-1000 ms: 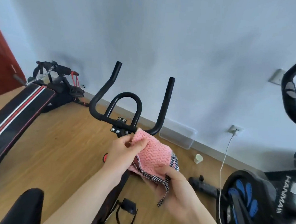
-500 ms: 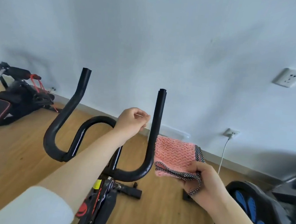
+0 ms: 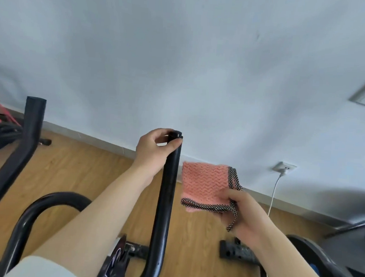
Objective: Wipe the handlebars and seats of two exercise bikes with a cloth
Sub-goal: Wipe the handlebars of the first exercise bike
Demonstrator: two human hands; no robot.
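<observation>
Pink cloth (image 3: 204,183) pinched by right hand (image 3: 247,216), left hand (image 3: 152,153) gripping the black handlebar (image 3: 165,202) top.

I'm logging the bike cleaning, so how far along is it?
Done: nothing visibly wiped. In hand: the left hand grips the right handlebar tip while the right hand holds the folded pink cloth beside it, apparently not touching. Left: wiping this whole handlebar, the seats, which are out of view, and the second bike at right.

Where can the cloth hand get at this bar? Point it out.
Open: the gap between upright bar and cloth, below the left hand. Crowded: the bar's top, which that hand grips, and its left side, crossed by the forearm.
</observation>
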